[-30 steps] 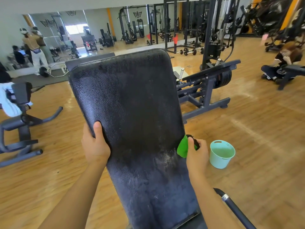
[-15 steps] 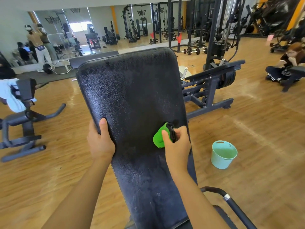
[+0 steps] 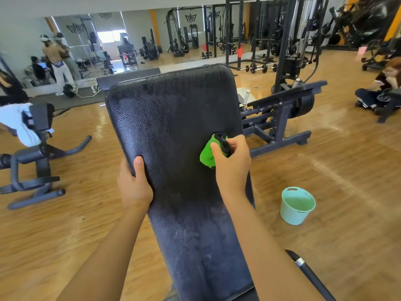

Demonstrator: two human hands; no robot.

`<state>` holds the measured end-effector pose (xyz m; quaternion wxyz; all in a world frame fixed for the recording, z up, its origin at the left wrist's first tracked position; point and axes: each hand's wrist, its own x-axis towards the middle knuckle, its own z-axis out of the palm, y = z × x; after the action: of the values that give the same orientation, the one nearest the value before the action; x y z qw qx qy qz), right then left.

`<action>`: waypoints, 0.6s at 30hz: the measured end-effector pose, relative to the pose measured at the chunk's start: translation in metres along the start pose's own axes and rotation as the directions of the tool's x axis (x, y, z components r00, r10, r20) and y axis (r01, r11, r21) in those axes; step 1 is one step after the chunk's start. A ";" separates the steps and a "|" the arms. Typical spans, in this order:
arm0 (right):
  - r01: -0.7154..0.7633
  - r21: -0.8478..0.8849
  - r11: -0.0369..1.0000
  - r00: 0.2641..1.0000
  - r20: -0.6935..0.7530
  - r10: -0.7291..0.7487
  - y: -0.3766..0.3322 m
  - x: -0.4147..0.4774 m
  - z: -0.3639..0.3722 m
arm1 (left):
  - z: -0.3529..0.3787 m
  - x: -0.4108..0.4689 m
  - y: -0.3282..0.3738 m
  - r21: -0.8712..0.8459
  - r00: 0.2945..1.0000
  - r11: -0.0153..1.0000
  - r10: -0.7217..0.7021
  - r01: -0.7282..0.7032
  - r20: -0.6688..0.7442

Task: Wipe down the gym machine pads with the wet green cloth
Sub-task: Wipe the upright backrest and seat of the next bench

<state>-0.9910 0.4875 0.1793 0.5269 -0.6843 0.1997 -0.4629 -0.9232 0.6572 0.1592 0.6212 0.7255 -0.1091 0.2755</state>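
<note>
Your right hand [image 3: 233, 166] has its fingers [image 3: 217, 148] bunched round the wet green cloth [image 3: 207, 154], pressed to the pad [image 3: 173, 118] just under them, left hand [image 3: 134, 187] gripping the pad's edge; cloth's soft and floppy, so hold it wadded, not by a corner.

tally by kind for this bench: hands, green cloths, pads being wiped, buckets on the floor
hands: 2, left hand and right hand
green cloth: 1
black textured pad: 1
pale teal plastic bucket: 1
total: 5
</note>
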 end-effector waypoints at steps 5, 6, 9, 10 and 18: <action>-0.066 -0.111 0.992 0.991 0.106 0.077 0.054 -0.055 -0.025 | 0.000 -0.001 -0.006 0.007 1.000 1.000 0.009 -0.009 -0.010; -0.088 -0.140 0.986 0.988 0.114 0.104 0.066 -0.070 -0.032 | -0.001 0.000 -0.007 0.005 1.000 1.000 0.008 -0.008 -0.012; -0.164 -0.178 0.970 0.976 0.110 0.185 0.096 -0.103 -0.047 | -0.001 -0.001 -0.008 0.010 0.999 0.999 -0.032 0.032 -0.019; -0.186 -0.183 0.965 0.972 0.109 0.208 0.103 -0.110 -0.050 | -0.001 -0.005 -0.009 0.007 0.998 0.998 -0.056 0.057 -0.025; -0.286 -0.117 0.951 0.949 0.101 0.298 0.115 -0.116 -0.061 | -0.006 -0.090 -0.040 0.022 0.983 0.983 -0.183 0.183 0.000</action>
<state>-1.0747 0.5015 0.0268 0.5654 -0.6989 0.2905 -0.3280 -0.9789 0.6542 0.0776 0.6359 0.7395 -0.0395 0.2175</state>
